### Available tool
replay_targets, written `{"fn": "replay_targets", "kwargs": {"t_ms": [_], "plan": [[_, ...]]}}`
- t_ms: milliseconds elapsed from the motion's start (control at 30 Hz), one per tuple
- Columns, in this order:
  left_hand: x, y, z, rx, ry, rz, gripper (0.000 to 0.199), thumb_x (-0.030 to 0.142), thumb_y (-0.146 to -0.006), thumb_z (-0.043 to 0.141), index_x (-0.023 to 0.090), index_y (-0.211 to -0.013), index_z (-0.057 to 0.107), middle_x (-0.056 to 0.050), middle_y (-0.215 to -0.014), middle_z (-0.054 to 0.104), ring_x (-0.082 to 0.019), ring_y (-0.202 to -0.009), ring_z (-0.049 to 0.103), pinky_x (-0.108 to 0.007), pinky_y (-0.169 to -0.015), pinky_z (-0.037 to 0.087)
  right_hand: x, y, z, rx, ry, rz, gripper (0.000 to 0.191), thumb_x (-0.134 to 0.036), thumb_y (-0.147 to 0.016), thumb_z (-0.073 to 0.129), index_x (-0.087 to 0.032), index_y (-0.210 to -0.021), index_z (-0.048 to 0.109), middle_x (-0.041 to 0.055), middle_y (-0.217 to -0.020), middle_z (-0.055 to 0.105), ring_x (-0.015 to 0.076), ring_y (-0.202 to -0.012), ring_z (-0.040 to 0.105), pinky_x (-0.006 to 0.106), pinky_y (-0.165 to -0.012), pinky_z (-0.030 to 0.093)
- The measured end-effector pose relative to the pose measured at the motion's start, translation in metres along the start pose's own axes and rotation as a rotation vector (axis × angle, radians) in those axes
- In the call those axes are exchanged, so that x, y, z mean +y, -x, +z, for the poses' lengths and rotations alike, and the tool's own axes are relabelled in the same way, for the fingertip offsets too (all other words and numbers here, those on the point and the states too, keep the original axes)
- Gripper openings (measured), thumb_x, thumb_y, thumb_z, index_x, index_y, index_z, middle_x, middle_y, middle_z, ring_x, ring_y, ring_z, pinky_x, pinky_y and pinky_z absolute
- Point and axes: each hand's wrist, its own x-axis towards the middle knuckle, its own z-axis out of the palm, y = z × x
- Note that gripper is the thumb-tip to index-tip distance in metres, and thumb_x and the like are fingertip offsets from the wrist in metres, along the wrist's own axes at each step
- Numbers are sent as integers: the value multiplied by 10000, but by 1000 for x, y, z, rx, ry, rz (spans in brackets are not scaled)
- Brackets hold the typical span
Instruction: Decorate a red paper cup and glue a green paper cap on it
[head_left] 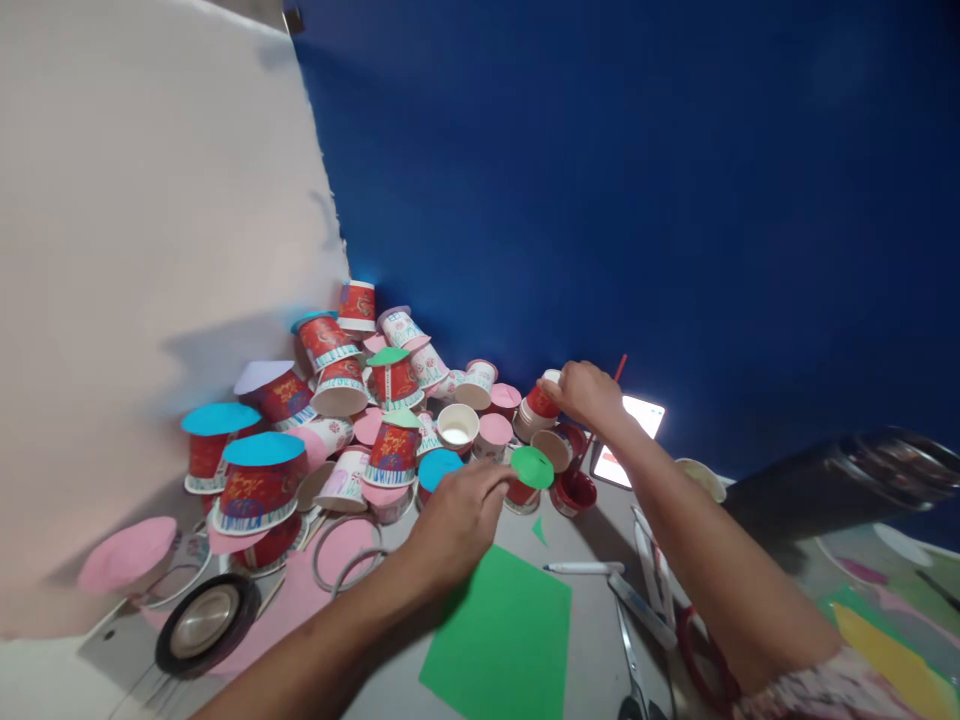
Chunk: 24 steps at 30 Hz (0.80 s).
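My left hand [459, 520] is closed at the rim of a green paper disc [532, 467], which lies on top of an upturned red cup; its thumb and index finger pinch the disc's left edge. Farther back, my right hand [589, 392] grips the top of a red cup [541, 401] that is stacked on other cups. A green paper sheet [502, 635] lies on the table below my left hand. Left of my hands rises a heap of decorated cups, some capped with blue discs [265, 449], pink or green ones.
A lit phone [632, 440] lies behind my right forearm. Scissors [628, 650], a white pen [583, 568] and a cutter [643, 611] lie at the front right. A dark bottle [840, 480] is at the far right. A round black-rimmed lid [206, 625] sits at the left.
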Motion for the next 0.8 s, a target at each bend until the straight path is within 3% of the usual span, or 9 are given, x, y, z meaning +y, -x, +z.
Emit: {"fn": "replay_targets", "kwargs": {"t_ms": [67,200,300,567,800], "plan": [[0,-33,1,-67,-311,66,362,137,-1037,411,174,-1233,713,-96,-1238,746,-199,-1115,683,-306,-971,533,0,0,-2,-17,-4,11,489,-519,-1049,517,-94,-1204,702,218,-1237,708,310,-1147,701,417,-959,532],[-7,-87,9,-167,-478,151,251,114,-975,525,135,-1005,774,-150,-1032,754,-295,-1088,634,-390,-919,507,-1,-3,-9,-47,-12,31,404,-489,-1024,613,-156,-1246,668,110,-1255,699,245,-1105,693,476,-973,570],[-13,-111,17,-196,-565,170,275,70,-954,505,102,-996,774,-189,-991,729,-323,-1073,607,-411,-859,490,-5,-4,-14,-65,-17,17,379,-447,-1013,648,-166,-1266,658,104,-1278,683,246,-1111,687,474,-961,582],[-26,-119,31,-220,-699,242,338,112,-999,448,107,-1175,737,-214,-1178,651,-339,-1168,534,-464,-937,428,-6,-9,-16,-91,-54,-4,376,-432,-1009,656,-168,-1278,654,109,-1296,674,251,-1126,681,476,-967,581],[-29,-118,32,-237,-740,281,375,128,-1016,416,123,-1213,735,-216,-1177,639,-349,-1167,528,-482,-940,415,0,-13,-12,-96,-89,-1,374,-418,-1009,660,-170,-1289,647,105,-1298,671,248,-1116,683,472,-953,588]]}}
